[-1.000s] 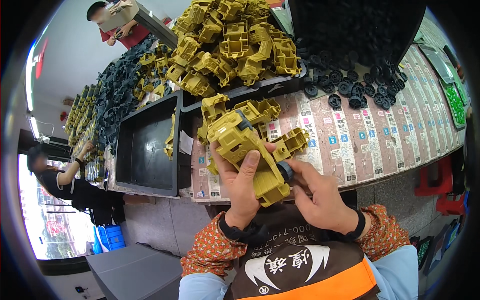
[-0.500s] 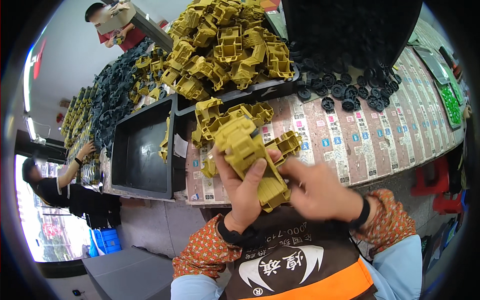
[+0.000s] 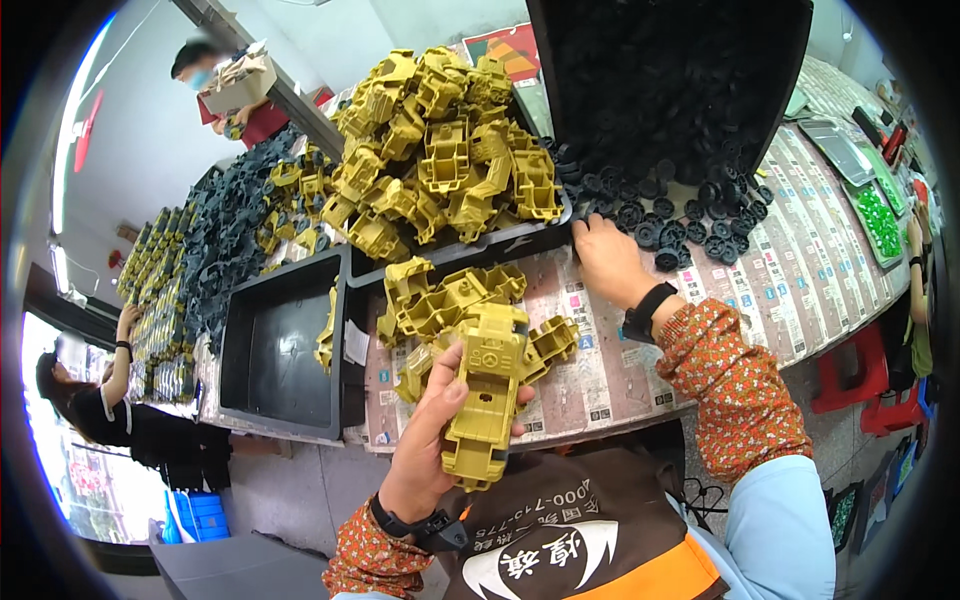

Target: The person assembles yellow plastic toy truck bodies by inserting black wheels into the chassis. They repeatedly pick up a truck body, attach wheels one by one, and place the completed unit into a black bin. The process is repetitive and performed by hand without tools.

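Note:
My left hand (image 3: 425, 430) grips a yellow plastic toy truck body (image 3: 484, 390) above the table's front edge, with dark parts at its corners. Its thumb lies across one side. Out at the edge of the wheel pile, my right hand (image 3: 612, 265) bends its fingers down together onto the table; whatever lies under the fingertips is hidden. Small black toy wheels (image 3: 668, 235) lie loose beside that hand. Several more yellow truck bodies (image 3: 450, 300) rest on the table just beyond the held one.
A black bin (image 3: 530, 235) heaped with yellow bodies (image 3: 440, 140) stands at the back, beside another black bin (image 3: 280, 340). A large black container (image 3: 660, 90) of wheels leans behind the loose ones. Dark parts (image 3: 225, 220) pile up leftward. Other people work at left and right.
My right hand has left the truck body and reached forward to the wheels. My left hand has lowered the body slightly and turned it more upright.

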Action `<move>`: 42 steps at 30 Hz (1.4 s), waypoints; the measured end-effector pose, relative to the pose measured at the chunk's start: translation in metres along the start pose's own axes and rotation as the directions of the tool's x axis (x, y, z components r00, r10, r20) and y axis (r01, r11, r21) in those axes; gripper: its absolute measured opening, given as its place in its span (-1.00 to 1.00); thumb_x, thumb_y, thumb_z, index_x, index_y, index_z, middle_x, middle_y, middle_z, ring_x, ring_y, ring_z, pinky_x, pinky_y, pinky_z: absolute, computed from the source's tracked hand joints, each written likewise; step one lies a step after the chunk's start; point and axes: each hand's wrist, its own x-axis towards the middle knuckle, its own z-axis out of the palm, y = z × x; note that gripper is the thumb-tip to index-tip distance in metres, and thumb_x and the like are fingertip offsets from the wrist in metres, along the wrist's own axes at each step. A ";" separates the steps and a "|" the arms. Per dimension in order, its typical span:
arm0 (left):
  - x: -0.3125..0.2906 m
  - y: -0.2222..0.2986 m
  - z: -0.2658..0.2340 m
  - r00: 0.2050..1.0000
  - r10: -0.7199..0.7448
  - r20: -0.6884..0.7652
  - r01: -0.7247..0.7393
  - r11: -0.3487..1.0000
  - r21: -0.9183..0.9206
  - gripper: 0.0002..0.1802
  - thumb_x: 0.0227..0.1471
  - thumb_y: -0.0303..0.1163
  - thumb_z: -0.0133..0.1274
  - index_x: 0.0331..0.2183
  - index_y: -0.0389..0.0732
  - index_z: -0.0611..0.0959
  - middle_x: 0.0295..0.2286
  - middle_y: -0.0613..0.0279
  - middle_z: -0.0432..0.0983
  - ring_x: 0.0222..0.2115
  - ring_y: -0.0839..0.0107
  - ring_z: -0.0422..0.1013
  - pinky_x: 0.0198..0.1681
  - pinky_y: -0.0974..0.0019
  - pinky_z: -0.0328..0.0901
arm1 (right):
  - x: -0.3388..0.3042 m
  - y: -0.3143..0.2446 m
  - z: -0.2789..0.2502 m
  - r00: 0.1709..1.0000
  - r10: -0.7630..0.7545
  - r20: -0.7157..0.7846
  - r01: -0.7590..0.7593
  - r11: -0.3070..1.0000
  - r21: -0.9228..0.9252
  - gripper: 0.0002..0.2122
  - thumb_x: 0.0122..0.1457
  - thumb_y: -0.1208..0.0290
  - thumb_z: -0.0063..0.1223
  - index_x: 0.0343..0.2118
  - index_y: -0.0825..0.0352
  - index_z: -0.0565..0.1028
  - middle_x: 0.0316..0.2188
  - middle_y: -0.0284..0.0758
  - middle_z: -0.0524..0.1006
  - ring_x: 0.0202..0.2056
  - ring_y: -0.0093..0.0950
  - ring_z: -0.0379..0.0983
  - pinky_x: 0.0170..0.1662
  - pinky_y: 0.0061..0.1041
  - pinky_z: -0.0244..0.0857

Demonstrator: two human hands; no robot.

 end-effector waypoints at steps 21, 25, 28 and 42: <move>0.033 -0.029 -0.005 0.929 0.336 -0.154 -0.320 0.939 0.124 -0.38 0.36 -0.15 0.03 0.28 -0.14 0.22 0.09 0.17 0.40 0.07 0.35 0.41 0.12 0.23 0.37 | -0.132 -0.118 -0.099 0.958 0.156 0.239 -0.267 0.192 0.944 -0.78 0.37 0.47 -0.03 0.01 0.44 0.42 -0.14 -0.27 0.48 -0.16 -0.54 0.44 -0.17 -0.54 0.36; 0.026 -0.014 -0.013 0.990 0.114 -0.085 -0.109 0.992 0.062 -0.29 0.40 0.21 -0.36 0.21 -0.17 0.40 0.05 0.04 0.50 -0.08 0.26 0.55 -0.03 0.18 0.51 | -0.125 -0.115 -0.109 0.959 0.108 0.263 -0.273 0.082 0.959 -0.80 0.39 0.51 -0.05 0.02 0.45 0.41 -0.17 -0.34 0.54 -0.19 -0.63 0.47 -0.12 -0.57 0.39; 0.017 -0.010 -0.004 0.993 0.107 -0.040 -0.109 0.993 -0.044 -0.35 0.40 0.15 -0.26 0.22 -0.16 0.35 0.05 0.06 0.49 -0.11 0.28 0.56 -0.08 0.16 0.57 | -0.114 -0.115 -0.103 0.935 0.155 0.320 -0.308 -0.093 0.947 -0.81 0.40 0.50 -0.04 0.00 0.45 0.41 -0.17 -0.34 0.54 -0.17 -0.64 0.51 -0.03 -0.57 0.44; 0.024 -0.048 -0.011 0.973 0.212 -0.093 -0.196 0.967 0.161 -0.30 0.32 -0.39 0.06 0.31 -0.02 0.07 0.13 0.14 0.33 0.06 0.32 0.42 0.04 0.19 0.48 | -0.113 -0.129 -0.079 0.928 0.212 0.308 -0.260 -0.226 0.939 -0.85 0.40 0.49 0.02 -0.06 0.44 0.46 -0.18 -0.36 0.56 -0.16 -0.66 0.50 -0.03 -0.57 0.46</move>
